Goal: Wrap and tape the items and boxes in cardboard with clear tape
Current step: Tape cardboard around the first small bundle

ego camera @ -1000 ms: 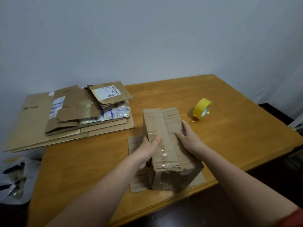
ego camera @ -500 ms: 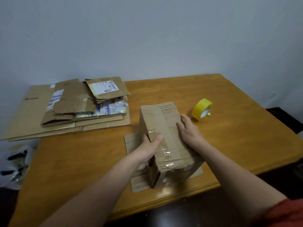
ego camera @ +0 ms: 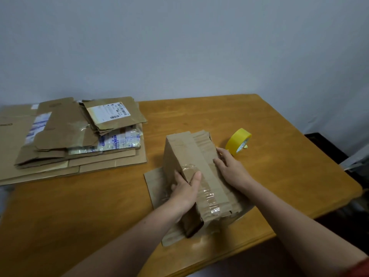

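Note:
A cardboard-wrapped box (ego camera: 187,152) with clear tape along its top lies near the table's front edge, tilted up onto its right side. My left hand (ego camera: 186,189) grips its left face, thumb over the taped top edge. My right hand (ego camera: 231,168) presses flat on the ridged cardboard at its right side. A flat cardboard sheet (ego camera: 157,182) lies under the box. A roll of tape with a yellow core (ego camera: 238,141) stands on edge just right of the box, beyond my right hand.
A stack of flattened cardboard boxes (ego camera: 71,140) with labels covers the table's back left and overhangs its left edge. The wooden table (ego camera: 279,166) ends close to the box at the front. A wall stands behind.
The box has been tipped further up onto its right side, its left face lifting off the sheet. Both hands stayed on it.

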